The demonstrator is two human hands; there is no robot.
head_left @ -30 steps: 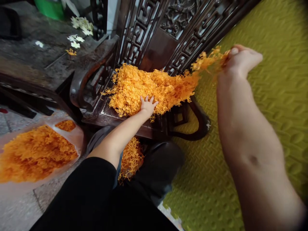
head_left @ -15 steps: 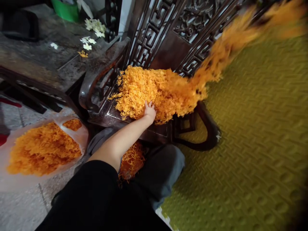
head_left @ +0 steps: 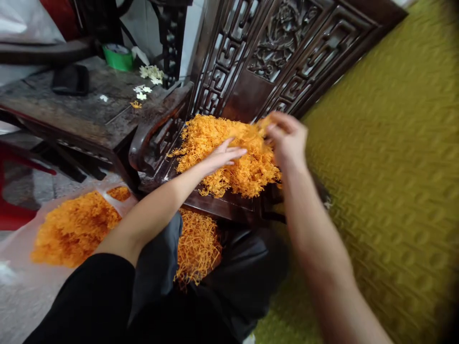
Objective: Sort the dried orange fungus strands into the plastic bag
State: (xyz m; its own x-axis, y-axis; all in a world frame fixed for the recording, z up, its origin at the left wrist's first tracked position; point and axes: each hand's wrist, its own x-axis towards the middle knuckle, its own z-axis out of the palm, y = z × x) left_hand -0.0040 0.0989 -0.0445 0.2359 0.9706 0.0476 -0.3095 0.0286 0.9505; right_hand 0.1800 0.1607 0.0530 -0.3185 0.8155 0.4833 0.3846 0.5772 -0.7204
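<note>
A heap of thin orange strands (head_left: 229, 153) lies on the seat of a carved dark wooden chair (head_left: 229, 205). My left hand (head_left: 220, 156) rests flat on top of the heap with its fingers stretched out. My right hand (head_left: 285, 138) is at the heap's right edge, blurred, with fingers curled and pinching a few orange strands. More orange strands (head_left: 197, 246) lie in my lap below the seat.
A clear plastic bag (head_left: 21, 239) on the floor at left holds another mound of orange strands (head_left: 71, 227). A dark side table (head_left: 71, 110) carries white flowers (head_left: 150, 72), a green tape roll (head_left: 118, 56) and a black object. A green textured mat (head_left: 387, 191) covers the right.
My right hand, raised far right with a long trail of strands, has come back down to the heap. My left hand has slid from the heap's front edge onto its top.
</note>
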